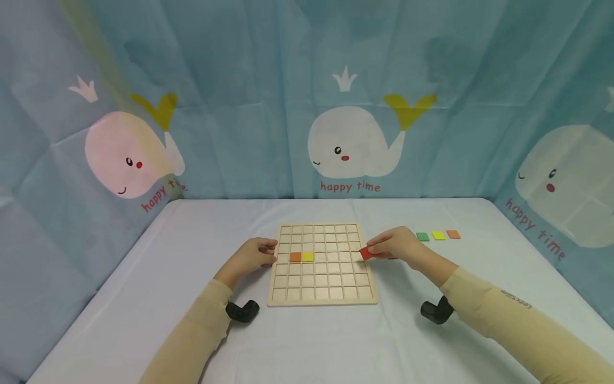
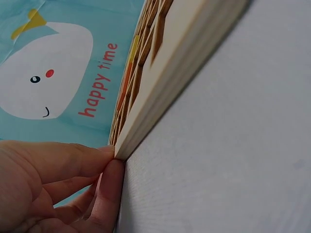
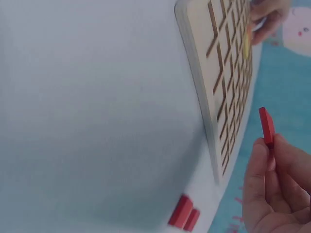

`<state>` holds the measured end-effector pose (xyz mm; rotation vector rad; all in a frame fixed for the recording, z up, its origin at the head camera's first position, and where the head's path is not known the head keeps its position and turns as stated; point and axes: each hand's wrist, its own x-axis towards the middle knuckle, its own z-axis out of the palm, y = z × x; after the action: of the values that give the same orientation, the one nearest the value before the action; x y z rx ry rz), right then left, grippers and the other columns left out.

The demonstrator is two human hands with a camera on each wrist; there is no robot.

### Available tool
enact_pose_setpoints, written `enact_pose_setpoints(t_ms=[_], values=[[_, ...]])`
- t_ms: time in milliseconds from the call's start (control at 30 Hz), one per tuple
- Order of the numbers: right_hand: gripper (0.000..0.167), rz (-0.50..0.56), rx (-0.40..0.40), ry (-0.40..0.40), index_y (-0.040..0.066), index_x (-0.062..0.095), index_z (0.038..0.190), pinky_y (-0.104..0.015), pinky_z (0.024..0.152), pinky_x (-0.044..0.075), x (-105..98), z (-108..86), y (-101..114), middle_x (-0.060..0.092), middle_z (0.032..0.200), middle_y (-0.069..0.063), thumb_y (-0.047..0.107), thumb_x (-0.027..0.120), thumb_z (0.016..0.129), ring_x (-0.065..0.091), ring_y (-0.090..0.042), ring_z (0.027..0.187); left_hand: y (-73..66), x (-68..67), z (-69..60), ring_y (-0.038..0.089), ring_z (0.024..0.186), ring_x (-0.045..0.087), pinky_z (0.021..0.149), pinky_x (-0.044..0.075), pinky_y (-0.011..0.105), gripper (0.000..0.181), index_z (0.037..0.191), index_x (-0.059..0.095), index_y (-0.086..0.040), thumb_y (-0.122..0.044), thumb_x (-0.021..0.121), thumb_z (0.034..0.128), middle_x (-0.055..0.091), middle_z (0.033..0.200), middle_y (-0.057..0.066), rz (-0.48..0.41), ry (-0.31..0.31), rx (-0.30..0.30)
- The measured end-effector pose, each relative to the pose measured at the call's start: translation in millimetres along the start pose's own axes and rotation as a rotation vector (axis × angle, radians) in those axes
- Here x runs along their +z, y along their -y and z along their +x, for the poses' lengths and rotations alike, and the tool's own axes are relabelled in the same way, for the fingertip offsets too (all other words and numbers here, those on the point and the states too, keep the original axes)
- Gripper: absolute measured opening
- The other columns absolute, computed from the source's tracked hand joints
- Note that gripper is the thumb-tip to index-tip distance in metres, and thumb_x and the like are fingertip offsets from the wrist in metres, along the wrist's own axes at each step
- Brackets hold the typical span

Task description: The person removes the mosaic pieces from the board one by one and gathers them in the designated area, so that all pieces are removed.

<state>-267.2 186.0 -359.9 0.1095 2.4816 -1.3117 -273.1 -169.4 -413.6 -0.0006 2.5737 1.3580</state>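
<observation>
A square wooden grid board [image 1: 322, 275] lies on the table, with an orange tile [image 1: 295, 257] and a yellow tile [image 1: 307, 257] side by side in its cells. At the board's left edge my left hand [image 1: 251, 256] holds on, finger and thumb at the rim in the left wrist view. My right hand [image 1: 394, 245] pinches a red tile [image 3: 267, 127] between thumb and fingers, tilted and raised above the board's right edge. More red tiles [image 3: 181, 212] lie on the cloth right of the board, mostly hidden beneath that hand in the head view.
On the table at the back right sit a green tile [image 1: 422, 237], a yellow tile [image 1: 438, 235] and an orange tile [image 1: 453, 234] in a row. White cloth [image 1: 307, 346] covers the table. A blue curtain [image 1: 249, 149] with whale prints stands behind and at both sides.
</observation>
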Motion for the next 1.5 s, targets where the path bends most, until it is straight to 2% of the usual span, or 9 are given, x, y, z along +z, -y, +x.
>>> enact_pose_setpoints(t_ms=[233, 333, 433, 600, 733, 933, 1067, 1167, 1500], values=[[0.038, 0.017, 0.032, -0.038, 0.000, 0.070, 0.120, -0.031, 0.087, 0.059, -17, -3.8, -6, 0.062, 0.129, -0.022, 0.019, 0.076, 0.088, 0.071, -0.010, 0.083, 0.4, -1.8, -0.4, 0.021, 0.103, 0.057, 0.077, 0.053, 0.025, 0.049, 0.137, 0.056, 0.003, -0.001, 0.068, 0.0890, 0.061, 0.122, 0.017, -0.009, 0.005, 0.003], [0.038, -0.003, 0.045, -0.046, 0.001, 0.071, 0.120, -0.031, 0.087, 0.059, -22, -5.4, -9, 0.063, 0.125, -0.020, 0.021, 0.076, 0.088, 0.069, -0.011, 0.084, -0.1, -2.5, -0.4, 0.020, 0.102, 0.057, 0.077, 0.054, 0.025, 0.049, 0.136, 0.056, 0.003, -0.001, 0.068, 0.0888, 0.061, 0.121, 0.017, -0.007, 0.001, 0.003], [0.040, -0.027, 0.043, -0.047, 0.001, 0.070, 0.121, -0.036, 0.093, 0.057, -30, -7.9, -14, 0.067, 0.122, -0.018, 0.024, 0.076, 0.089, 0.069, -0.013, 0.087, -1.0, -2.9, -0.2, 0.020, 0.100, 0.057, 0.076, 0.053, 0.025, 0.049, 0.136, 0.057, 0.003, -0.001, 0.068, 0.0887, 0.061, 0.120, 0.017, -0.004, -0.004, 0.001], [0.044, -0.012, 0.038, -0.050, 0.000, 0.066, 0.127, -0.040, 0.098, 0.054, -47, -10.9, -25, 0.072, 0.117, -0.013, 0.025, 0.073, 0.091, 0.072, -0.009, 0.089, -2.0, -2.8, 0.6, 0.019, 0.099, 0.057, 0.075, 0.053, 0.024, 0.049, 0.135, 0.058, 0.002, -0.002, 0.069, 0.0882, 0.062, 0.118, 0.016, 0.007, -0.003, 0.013], [0.046, 0.042, 0.038, -0.037, -0.004, 0.064, 0.128, -0.031, 0.091, 0.057, -59, -12.7, -33, 0.072, 0.111, -0.009, 0.023, 0.071, 0.092, 0.072, -0.007, 0.085, -2.8, -1.9, 0.3, 0.019, 0.099, 0.057, 0.075, 0.052, 0.024, 0.049, 0.135, 0.058, 0.002, -0.002, 0.069, 0.0879, 0.062, 0.116, 0.015, 0.017, -0.005, 0.016], [0.048, 0.125, 0.049, -0.034, -0.011, 0.060, 0.129, -0.020, 0.078, 0.058, -68, -12.2, -42, 0.069, 0.115, -0.013, 0.019, 0.071, 0.092, 0.069, -0.004, 0.079, -2.0, -1.1, -0.2, 0.020, 0.100, 0.056, 0.077, 0.052, 0.025, 0.049, 0.136, 0.058, 0.001, -0.002, 0.069, 0.0883, 0.062, 0.118, 0.015, 0.003, -0.011, 0.003], [0.049, 0.094, 0.048, -0.046, -0.010, 0.060, 0.129, -0.018, 0.076, 0.057, -72, -11.4, -49, 0.071, 0.100, -0.002, 0.021, 0.072, 0.092, 0.065, -0.005, 0.080, 0.7, -0.2, -1.2, 0.020, 0.101, 0.057, 0.078, 0.053, 0.026, 0.049, 0.136, 0.057, 0.002, -0.001, 0.068, 0.0887, 0.062, 0.119, 0.016, -0.012, 0.002, 0.007], [0.048, 0.071, 0.040, -0.047, -0.010, 0.061, 0.128, -0.018, 0.077, 0.057, -76, -10.5, -55, 0.071, 0.099, 0.001, 0.022, 0.071, 0.093, 0.064, -0.006, 0.084, 2.8, 0.4, -2.0, 0.021, 0.102, 0.058, 0.079, 0.054, 0.027, 0.049, 0.136, 0.056, 0.003, -0.001, 0.068, 0.0890, 0.062, 0.119, 0.017, -0.021, 0.013, 0.014], [0.056, 0.168, 0.102, -0.069, -0.007, 0.058, 0.134, -0.018, 0.076, 0.057, -91, -5.5, -75, 0.070, 0.091, 0.009, 0.025, 0.074, 0.091, 0.066, -0.002, 0.080, 0.9, -0.1, -2.4, 0.021, 0.103, 0.057, 0.082, 0.056, 0.027, 0.049, 0.137, 0.055, 0.004, 0.001, 0.067, 0.0899, 0.060, 0.120, 0.017, -0.051, 0.022, -0.001]])
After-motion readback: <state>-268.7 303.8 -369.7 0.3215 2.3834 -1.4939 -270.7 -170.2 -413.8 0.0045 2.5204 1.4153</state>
